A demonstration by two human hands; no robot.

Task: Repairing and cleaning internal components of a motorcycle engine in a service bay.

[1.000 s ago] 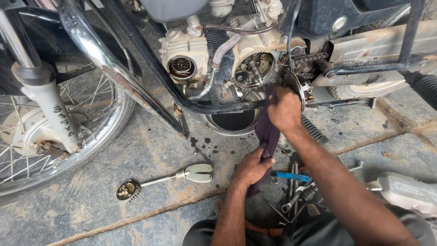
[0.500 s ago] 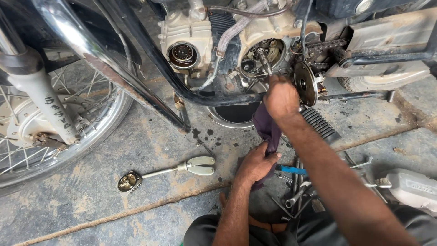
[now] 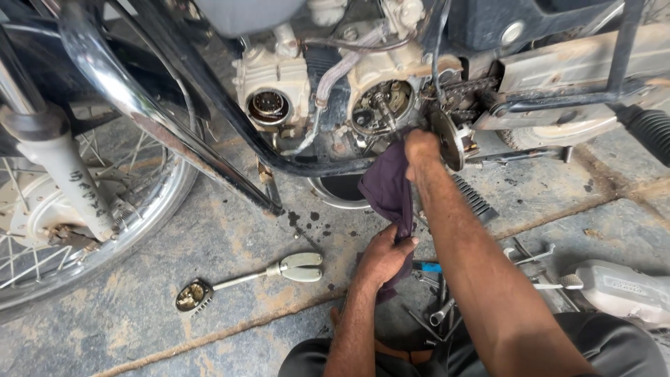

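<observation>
Purple rag (image 3: 387, 185) | my right hand (image 3: 422, 148) presses its top against open engine case (image 3: 380, 108) | my left hand (image 3: 386, 253) grips its lower end

The cloth (image 3: 388, 188) is dark purple. The engine (image 3: 335, 98) is grey with brown dirt on it. The wheel (image 3: 77, 230) is shiny silver, and the tyre on it is black. The floor (image 3: 209, 258) is grey with brown streaks and small black spots.

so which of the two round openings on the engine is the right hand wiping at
The right-hand opening, with exposed inner parts. The right hand presses the purple cloth just below it; the left opening sits apart, untouched.
</observation>
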